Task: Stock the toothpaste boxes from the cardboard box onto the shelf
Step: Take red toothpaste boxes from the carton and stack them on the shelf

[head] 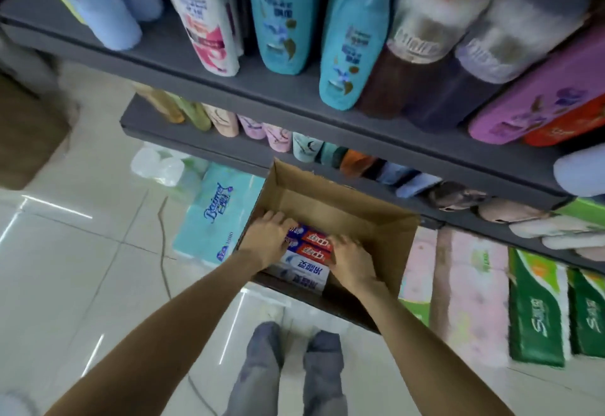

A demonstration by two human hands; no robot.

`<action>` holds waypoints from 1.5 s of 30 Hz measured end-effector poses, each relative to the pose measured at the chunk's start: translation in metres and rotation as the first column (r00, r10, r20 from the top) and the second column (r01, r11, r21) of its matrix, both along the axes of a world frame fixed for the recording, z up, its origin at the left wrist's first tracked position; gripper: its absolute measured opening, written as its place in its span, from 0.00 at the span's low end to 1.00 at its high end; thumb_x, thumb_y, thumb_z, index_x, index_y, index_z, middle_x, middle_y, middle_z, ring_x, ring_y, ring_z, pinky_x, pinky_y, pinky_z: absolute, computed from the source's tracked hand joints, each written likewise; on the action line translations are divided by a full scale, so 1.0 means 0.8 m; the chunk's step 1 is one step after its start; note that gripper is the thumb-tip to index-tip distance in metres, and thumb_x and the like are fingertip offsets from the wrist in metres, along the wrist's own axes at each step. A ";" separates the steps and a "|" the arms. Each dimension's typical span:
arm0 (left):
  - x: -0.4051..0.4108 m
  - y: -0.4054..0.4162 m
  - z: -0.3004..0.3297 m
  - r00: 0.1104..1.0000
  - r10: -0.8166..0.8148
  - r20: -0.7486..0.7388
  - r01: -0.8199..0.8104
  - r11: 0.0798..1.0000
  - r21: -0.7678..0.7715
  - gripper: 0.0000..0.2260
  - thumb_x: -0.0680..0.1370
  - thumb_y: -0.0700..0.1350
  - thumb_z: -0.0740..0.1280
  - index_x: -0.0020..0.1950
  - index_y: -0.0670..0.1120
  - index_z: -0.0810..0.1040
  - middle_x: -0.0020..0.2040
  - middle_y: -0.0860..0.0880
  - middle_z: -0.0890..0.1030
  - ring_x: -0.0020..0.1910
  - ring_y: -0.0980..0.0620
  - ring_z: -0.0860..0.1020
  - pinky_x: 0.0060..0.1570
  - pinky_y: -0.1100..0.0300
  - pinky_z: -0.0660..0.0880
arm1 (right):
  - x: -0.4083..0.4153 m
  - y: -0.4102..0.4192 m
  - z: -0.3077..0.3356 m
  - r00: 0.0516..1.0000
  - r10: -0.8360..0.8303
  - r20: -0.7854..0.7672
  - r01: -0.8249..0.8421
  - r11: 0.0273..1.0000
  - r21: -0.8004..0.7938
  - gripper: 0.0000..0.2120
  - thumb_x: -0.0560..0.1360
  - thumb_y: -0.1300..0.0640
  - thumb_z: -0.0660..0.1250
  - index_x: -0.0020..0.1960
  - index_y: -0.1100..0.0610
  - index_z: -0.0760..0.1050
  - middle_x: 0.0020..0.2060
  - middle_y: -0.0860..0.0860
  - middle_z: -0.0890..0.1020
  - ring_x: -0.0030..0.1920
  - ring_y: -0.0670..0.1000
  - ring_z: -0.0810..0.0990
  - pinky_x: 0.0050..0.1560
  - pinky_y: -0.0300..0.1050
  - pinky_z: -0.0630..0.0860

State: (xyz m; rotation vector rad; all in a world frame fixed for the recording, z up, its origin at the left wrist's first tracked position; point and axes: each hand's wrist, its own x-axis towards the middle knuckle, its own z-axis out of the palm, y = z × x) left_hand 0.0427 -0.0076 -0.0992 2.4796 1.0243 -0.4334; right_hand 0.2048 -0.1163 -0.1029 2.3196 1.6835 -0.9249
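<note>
An open cardboard box (343, 206) stands on the floor below the shelves. Inside it lie toothpaste boxes: two red and blue ones (311, 242) and white and blue ones (304, 273) nearer to me. My left hand (265, 238) reaches into the box and grips the left end of the red and blue boxes, fingers curled over them. My right hand (350, 258) grips their right end. The far half of the carton shows bare cardboard.
Grey shelves (294, 91) above carry rows of shampoo bottles (281, 16). Tissue packs (216, 216) lie left of the carton; pink and green paper packs (537, 307) stand right. My legs (288, 373) stand on the tiled floor. A brown carton (26, 134) is far left.
</note>
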 end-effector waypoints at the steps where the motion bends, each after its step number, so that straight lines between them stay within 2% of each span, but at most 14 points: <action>1: 0.005 0.004 -0.020 0.999 -0.024 -0.040 0.025 1.000 0.007 0.22 0.77 0.47 0.64 0.70 0.49 0.64 0.66 0.45 0.69 0.66 0.45 0.65 0.65 0.52 0.64 | -0.003 0.005 -0.023 0.999 -0.034 -0.003 0.034 0.999 -0.042 0.25 0.75 0.50 0.66 0.69 0.54 0.64 0.65 0.54 0.71 0.63 0.57 0.72 0.61 0.52 0.73; 4: 0.027 0.017 -0.072 0.987 -0.105 -0.121 0.106 0.994 0.000 0.26 0.77 0.50 0.64 0.72 0.48 0.60 0.70 0.45 0.64 0.69 0.45 0.61 0.69 0.49 0.58 | -0.006 0.020 -0.079 0.988 -0.154 -0.031 0.148 0.979 -0.137 0.33 0.72 0.49 0.70 0.71 0.52 0.58 0.68 0.56 0.64 0.64 0.60 0.70 0.62 0.56 0.72; 7: 0.037 0.028 -0.110 0.977 -0.136 -0.165 0.135 0.991 -0.021 0.29 0.76 0.54 0.65 0.73 0.48 0.59 0.72 0.45 0.63 0.71 0.45 0.60 0.71 0.48 0.57 | -0.007 0.026 -0.116 0.951 -0.286 -0.117 0.265 0.950 -0.166 0.36 0.70 0.49 0.73 0.71 0.52 0.58 0.69 0.56 0.63 0.65 0.60 0.70 0.62 0.55 0.71; 12: 0.044 0.036 -0.148 0.943 -0.276 -0.184 0.252 0.957 -0.145 0.36 0.73 0.62 0.65 0.75 0.52 0.54 0.74 0.48 0.62 0.73 0.45 0.58 0.72 0.49 0.49 | -0.001 0.023 -0.139 0.955 -0.233 -0.181 0.200 0.962 -0.183 0.42 0.68 0.51 0.74 0.74 0.49 0.54 0.70 0.55 0.61 0.66 0.58 0.70 0.63 0.54 0.70; 16: 0.048 0.041 -0.151 0.992 -0.109 -0.058 0.095 0.974 -0.207 0.30 0.74 0.58 0.67 0.73 0.52 0.62 0.71 0.48 0.68 0.69 0.46 0.64 0.69 0.53 0.58 | 0.016 0.025 -0.138 0.962 -0.210 -0.175 0.193 0.975 -0.107 0.39 0.70 0.51 0.73 0.74 0.49 0.55 0.71 0.54 0.62 0.67 0.57 0.68 0.65 0.54 0.69; 22: 0.063 0.039 -0.152 1.000 0.022 -0.010 -0.022 0.997 -0.074 0.25 0.78 0.54 0.63 0.73 0.50 0.62 0.69 0.47 0.70 0.68 0.48 0.67 0.62 0.53 0.68 | 0.033 0.022 -0.135 0.963 -0.268 -0.028 0.270 0.960 0.078 0.36 0.74 0.55 0.69 0.74 0.51 0.53 0.70 0.54 0.60 0.62 0.56 0.74 0.62 0.53 0.74; 25: 0.067 0.039 -0.154 0.999 0.028 -0.027 -0.029 0.999 -0.025 0.26 0.78 0.54 0.62 0.73 0.48 0.60 0.70 0.45 0.69 0.69 0.47 0.66 0.63 0.51 0.68 | 0.034 0.018 -0.139 0.958 -0.283 0.049 0.280 0.958 0.057 0.29 0.74 0.59 0.69 0.70 0.55 0.58 0.67 0.56 0.68 0.60 0.56 0.75 0.59 0.50 0.75; 28: 0.069 0.038 -0.157 0.999 -0.025 -0.031 0.025 1.000 -0.002 0.28 0.77 0.53 0.64 0.74 0.47 0.58 0.70 0.44 0.68 0.69 0.46 0.66 0.65 0.51 0.66 | 0.031 0.017 -0.150 0.951 -0.309 0.031 0.306 0.950 0.067 0.28 0.74 0.61 0.69 0.69 0.55 0.61 0.65 0.55 0.72 0.64 0.54 0.73 0.60 0.48 0.72; 31: 0.071 0.039 -0.161 1.000 -0.024 0.002 0.024 1.000 0.008 0.29 0.77 0.52 0.66 0.74 0.47 0.58 0.69 0.44 0.68 0.67 0.46 0.67 0.66 0.51 0.65 | 0.031 0.023 -0.159 0.931 -0.364 0.003 0.362 0.926 0.110 0.29 0.72 0.58 0.71 0.68 0.54 0.62 0.63 0.54 0.74 0.63 0.53 0.74 0.58 0.47 0.73; 35: 0.080 0.041 -0.159 0.999 -0.028 -0.036 0.028 1.000 -0.014 0.31 0.76 0.51 0.67 0.74 0.46 0.57 0.70 0.44 0.67 0.68 0.45 0.67 0.67 0.50 0.65 | 0.033 0.024 -0.159 0.968 -0.240 0.066 0.236 0.970 0.063 0.29 0.71 0.53 0.72 0.69 0.53 0.64 0.66 0.51 0.72 0.65 0.54 0.70 0.59 0.48 0.72; 37: 0.083 0.043 -0.157 0.999 -0.021 -0.042 0.020 1.000 -0.022 0.29 0.76 0.51 0.66 0.73 0.46 0.59 0.69 0.44 0.68 0.67 0.45 0.67 0.66 0.50 0.66 | 0.035 0.020 -0.142 0.969 -0.245 0.025 0.242 0.965 0.098 0.28 0.70 0.51 0.73 0.66 0.52 0.67 0.65 0.50 0.71 0.64 0.54 0.69 0.59 0.47 0.71; 39: 0.086 0.044 -0.149 1.000 -0.020 -0.023 0.020 1.000 -0.015 0.25 0.78 0.49 0.63 0.73 0.46 0.60 0.69 0.44 0.69 0.67 0.44 0.67 0.66 0.50 0.65 | 0.036 0.012 -0.111 0.945 -0.315 -0.092 0.325 0.936 0.133 0.23 0.69 0.50 0.73 0.61 0.51 0.70 0.62 0.49 0.72 0.62 0.52 0.71 0.57 0.45 0.72; 42: 0.091 0.047 -0.114 0.998 -0.065 0.011 0.066 0.994 -0.087 0.25 0.80 0.49 0.61 0.75 0.49 0.58 0.71 0.46 0.67 0.69 0.44 0.65 0.67 0.50 0.62 | 0.029 -0.013 -0.043 0.829 -0.444 -0.339 0.510 0.850 0.134 0.22 0.68 0.51 0.75 0.58 0.51 0.70 0.58 0.49 0.78 0.57 0.48 0.77 0.55 0.42 0.75; 45: 0.090 0.050 -0.054 0.980 -0.200 0.007 0.199 0.964 -0.177 0.24 0.81 0.52 0.57 0.76 0.51 0.55 0.73 0.47 0.64 0.71 0.45 0.63 0.66 0.49 0.64 | 0.023 -0.041 0.019 0.746 -0.535 -0.396 0.637 0.747 0.190 0.22 0.67 0.51 0.75 0.57 0.52 0.70 0.53 0.46 0.79 0.52 0.46 0.79 0.54 0.43 0.78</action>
